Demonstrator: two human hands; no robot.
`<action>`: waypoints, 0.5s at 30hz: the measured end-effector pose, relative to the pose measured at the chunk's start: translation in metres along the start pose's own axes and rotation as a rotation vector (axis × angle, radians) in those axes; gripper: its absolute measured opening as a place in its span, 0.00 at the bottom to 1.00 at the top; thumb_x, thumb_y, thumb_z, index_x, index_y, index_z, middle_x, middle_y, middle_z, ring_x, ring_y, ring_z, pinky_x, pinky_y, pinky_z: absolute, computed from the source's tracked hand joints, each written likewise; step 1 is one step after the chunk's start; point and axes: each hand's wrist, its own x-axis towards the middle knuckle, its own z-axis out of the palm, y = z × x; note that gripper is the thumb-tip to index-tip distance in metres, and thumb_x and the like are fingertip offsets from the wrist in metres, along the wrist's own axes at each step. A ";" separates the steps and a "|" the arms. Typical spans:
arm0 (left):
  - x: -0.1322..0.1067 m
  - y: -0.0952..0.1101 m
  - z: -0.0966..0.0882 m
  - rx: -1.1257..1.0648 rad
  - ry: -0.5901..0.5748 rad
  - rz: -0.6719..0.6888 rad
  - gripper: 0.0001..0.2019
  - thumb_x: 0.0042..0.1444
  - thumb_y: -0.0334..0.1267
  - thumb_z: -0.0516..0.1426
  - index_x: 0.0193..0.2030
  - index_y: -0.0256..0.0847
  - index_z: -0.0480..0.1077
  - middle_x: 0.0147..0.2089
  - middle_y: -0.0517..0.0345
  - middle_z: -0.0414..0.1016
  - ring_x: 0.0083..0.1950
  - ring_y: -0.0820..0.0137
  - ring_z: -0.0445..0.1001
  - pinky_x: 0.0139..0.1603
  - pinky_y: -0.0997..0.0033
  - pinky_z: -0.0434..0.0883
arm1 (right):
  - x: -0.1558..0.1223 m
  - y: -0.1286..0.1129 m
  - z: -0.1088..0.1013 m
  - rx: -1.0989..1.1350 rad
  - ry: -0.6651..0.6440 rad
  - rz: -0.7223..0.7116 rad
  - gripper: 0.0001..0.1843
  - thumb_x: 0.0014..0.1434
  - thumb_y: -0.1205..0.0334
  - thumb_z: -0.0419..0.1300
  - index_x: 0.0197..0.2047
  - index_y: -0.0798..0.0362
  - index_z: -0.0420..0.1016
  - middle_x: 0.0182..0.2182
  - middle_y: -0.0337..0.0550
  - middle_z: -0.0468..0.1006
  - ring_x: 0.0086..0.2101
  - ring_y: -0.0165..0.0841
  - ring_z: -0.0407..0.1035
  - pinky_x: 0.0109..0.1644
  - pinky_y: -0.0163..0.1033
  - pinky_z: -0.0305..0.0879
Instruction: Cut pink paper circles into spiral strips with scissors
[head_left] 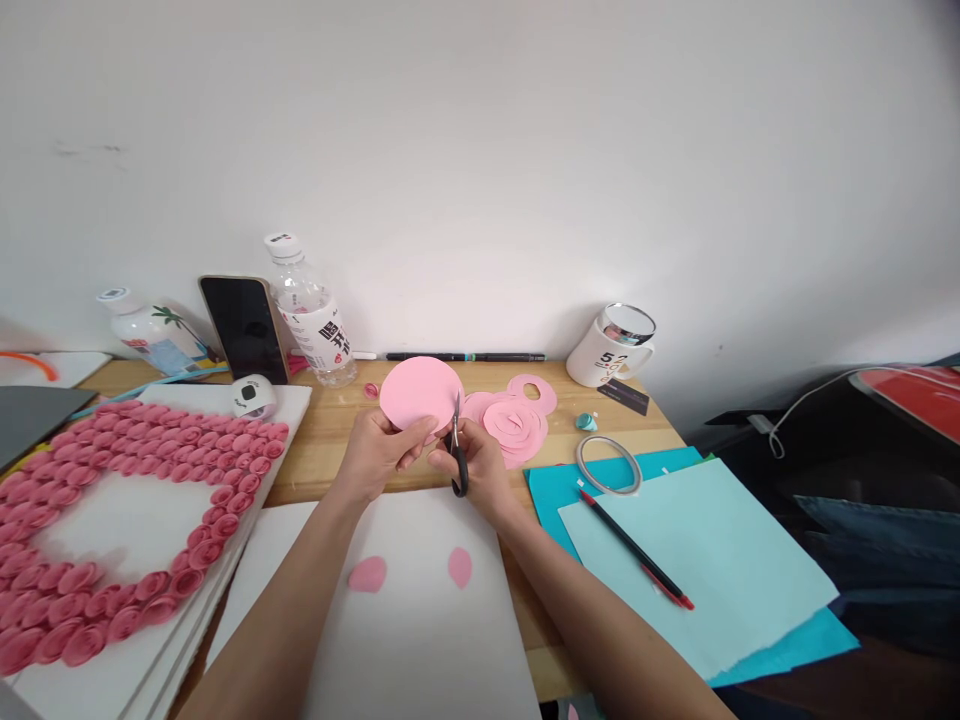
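Note:
My left hand [382, 450] pinches the lower edge of a round pink paper disc [420, 390] and holds it up above the table. In my right hand [480, 462] is a pair of scissors [458, 460] with black handles, its blades pointing up at the disc's right edge. Whether the blades are apart is hard to make out. Just right of the scissors lie spiral-cut pink paper pieces [514, 425]. Below my hands, two small pink paper scraps [367, 574] rest on a white board [420, 640].
At left, rolled pink paper roses [202, 550] form a frame on white boards. A phone [244, 328], a water bottle [311, 320] and a mug [607, 345] stand by the wall. A tape roll [636, 470] and a pen [630, 540] lie on blue paper sheets [705, 560] at right.

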 end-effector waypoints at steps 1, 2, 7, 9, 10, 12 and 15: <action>0.000 0.000 0.000 0.003 0.003 -0.001 0.16 0.42 0.37 0.60 0.11 0.37 0.60 0.09 0.65 0.56 0.13 0.81 0.53 0.15 0.77 0.52 | 0.000 0.000 0.000 0.005 -0.002 0.004 0.20 0.42 0.51 0.66 0.32 0.53 0.64 0.21 0.32 0.62 0.21 0.24 0.53 0.24 0.31 0.50; 0.000 0.000 0.000 0.006 0.007 -0.002 0.16 0.42 0.37 0.60 0.11 0.37 0.60 0.09 0.65 0.56 0.13 0.81 0.53 0.15 0.77 0.52 | 0.000 0.000 0.000 0.011 -0.004 0.005 0.19 0.42 0.52 0.66 0.32 0.53 0.64 0.21 0.32 0.62 0.21 0.24 0.53 0.24 0.31 0.50; 0.000 -0.002 -0.001 0.009 -0.003 0.001 0.17 0.44 0.39 0.60 0.12 0.37 0.60 0.10 0.65 0.56 0.14 0.82 0.53 0.15 0.78 0.52 | 0.000 0.002 0.000 0.025 0.010 0.006 0.17 0.42 0.56 0.66 0.31 0.54 0.65 0.20 0.31 0.61 0.20 0.23 0.52 0.23 0.30 0.48; 0.001 -0.003 -0.002 0.009 0.001 0.005 0.16 0.44 0.38 0.60 0.12 0.37 0.60 0.10 0.66 0.56 0.14 0.82 0.53 0.15 0.78 0.51 | 0.000 0.004 0.000 0.027 0.011 0.027 0.17 0.42 0.57 0.66 0.31 0.53 0.65 0.19 0.30 0.61 0.20 0.22 0.51 0.22 0.30 0.47; 0.001 -0.004 -0.002 0.003 0.003 0.008 0.16 0.44 0.38 0.60 0.12 0.37 0.60 0.10 0.66 0.56 0.14 0.82 0.53 0.15 0.78 0.51 | 0.000 0.004 0.000 0.028 0.012 0.038 0.17 0.42 0.56 0.66 0.31 0.53 0.64 0.18 0.30 0.61 0.19 0.22 0.51 0.22 0.30 0.47; 0.002 -0.004 -0.002 -0.014 0.000 0.016 0.16 0.43 0.37 0.60 0.13 0.37 0.60 0.10 0.66 0.56 0.14 0.82 0.53 0.16 0.78 0.51 | 0.000 0.005 0.000 0.028 0.016 0.059 0.17 0.42 0.56 0.66 0.31 0.53 0.64 0.18 0.30 0.61 0.19 0.22 0.52 0.22 0.30 0.47; 0.002 -0.004 -0.002 -0.027 -0.003 0.012 0.16 0.43 0.37 0.60 0.13 0.37 0.59 0.11 0.66 0.56 0.14 0.82 0.53 0.15 0.78 0.50 | -0.001 0.004 0.000 0.037 0.020 0.079 0.18 0.42 0.55 0.67 0.31 0.53 0.65 0.17 0.30 0.61 0.19 0.23 0.55 0.22 0.31 0.51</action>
